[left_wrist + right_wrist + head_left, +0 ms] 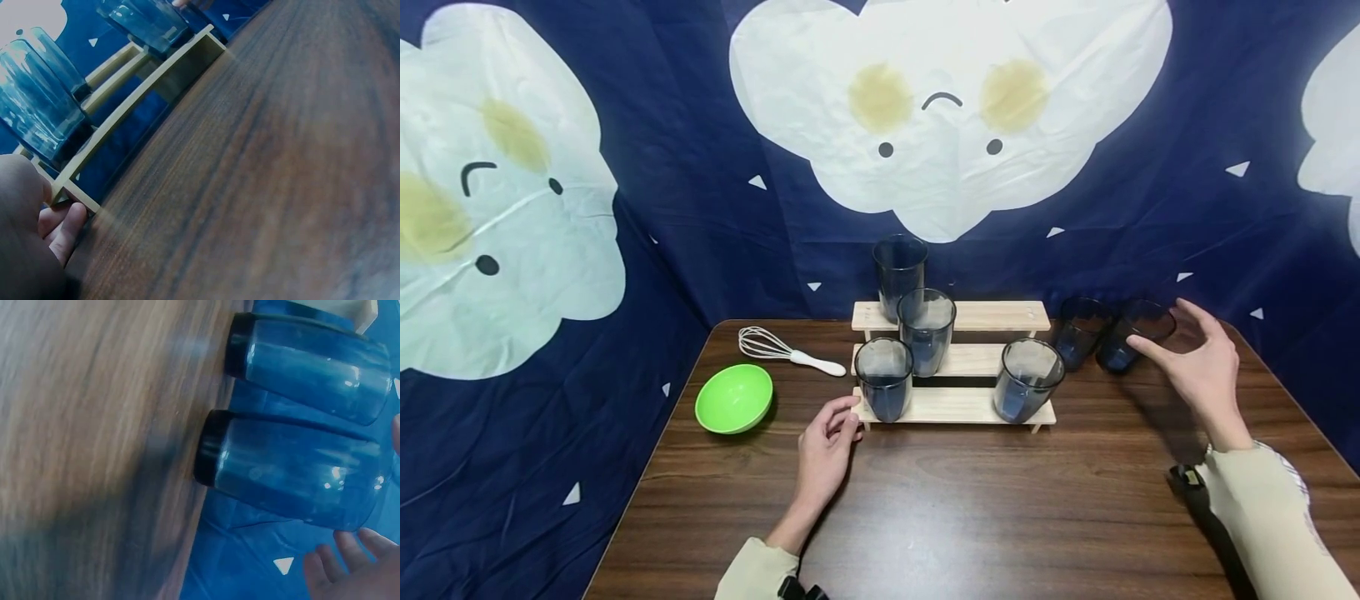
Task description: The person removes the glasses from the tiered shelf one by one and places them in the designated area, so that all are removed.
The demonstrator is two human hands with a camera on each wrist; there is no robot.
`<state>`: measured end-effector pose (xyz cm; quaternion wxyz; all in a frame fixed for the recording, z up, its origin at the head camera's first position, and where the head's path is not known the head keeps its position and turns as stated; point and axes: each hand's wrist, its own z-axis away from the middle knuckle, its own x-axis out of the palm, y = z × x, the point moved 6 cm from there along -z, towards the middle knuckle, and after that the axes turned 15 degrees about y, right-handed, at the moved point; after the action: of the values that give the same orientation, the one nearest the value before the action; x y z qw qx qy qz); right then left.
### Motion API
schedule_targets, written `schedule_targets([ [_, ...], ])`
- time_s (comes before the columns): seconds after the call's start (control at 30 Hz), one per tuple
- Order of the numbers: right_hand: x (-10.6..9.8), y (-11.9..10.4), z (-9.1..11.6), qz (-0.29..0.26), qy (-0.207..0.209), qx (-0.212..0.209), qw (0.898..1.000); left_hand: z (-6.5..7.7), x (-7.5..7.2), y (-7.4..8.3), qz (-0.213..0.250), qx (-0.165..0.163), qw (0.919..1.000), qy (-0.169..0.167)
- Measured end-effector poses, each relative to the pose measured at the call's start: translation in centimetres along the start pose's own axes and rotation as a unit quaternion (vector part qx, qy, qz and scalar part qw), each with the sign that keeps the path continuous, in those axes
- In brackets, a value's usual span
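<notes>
My left hand (824,457) is at the left end of a three-step wooden rack (951,406). Its fingertips grip the end of the lowest step, beside the leg, as the left wrist view shows. My right hand (1208,379) is spread around the rim of a dark tinted glass (294,472) standing upright on the table. Thumb and fingers lie on opposite sides of that rim, with fingertips right at it. Another such glass (1075,343) stands close to its left. On the rack's lowest step are a left glass (886,392) and a right glass (1024,392).
A middle-step glass (928,342) and a top-step glass (899,279) stand toward the rack's left. Left of the rack lie a white-handled whisk (801,358) and a green bowl (733,400). Blue cloud-print fabric (700,192) hangs behind the brown wooden table (970,517).
</notes>
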<state>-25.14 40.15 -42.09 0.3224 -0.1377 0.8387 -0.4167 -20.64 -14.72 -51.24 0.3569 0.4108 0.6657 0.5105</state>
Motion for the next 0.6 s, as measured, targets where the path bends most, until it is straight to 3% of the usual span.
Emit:
schedule_targets([
  [0.1, -0.4, -1.2, 0.3, -0.014, 0.031, -0.049, 0.998, 0.0, 0.0, 0.0, 0.010, 0.030, 0.9995, 0.001],
  [0.2, -0.8, -2.3, 0.8, -0.038, 0.057, -0.097, 0.993, 0.0, -0.1, 0.0, 0.013, 0.039, 0.9991, 0.001],
  [0.43, -1.1, -4.6, 2.1, -0.076, 0.072, -0.161, 0.981, -0.1, 0.0, -0.1, -0.004, -0.012, 0.9999, -0.002],
  [0.6, -1.0, -6.1, 3.3, -0.109, 0.062, -0.195, 0.973, 0.0, 0.0, -0.1, -0.006, -0.018, 0.9998, -0.004],
])
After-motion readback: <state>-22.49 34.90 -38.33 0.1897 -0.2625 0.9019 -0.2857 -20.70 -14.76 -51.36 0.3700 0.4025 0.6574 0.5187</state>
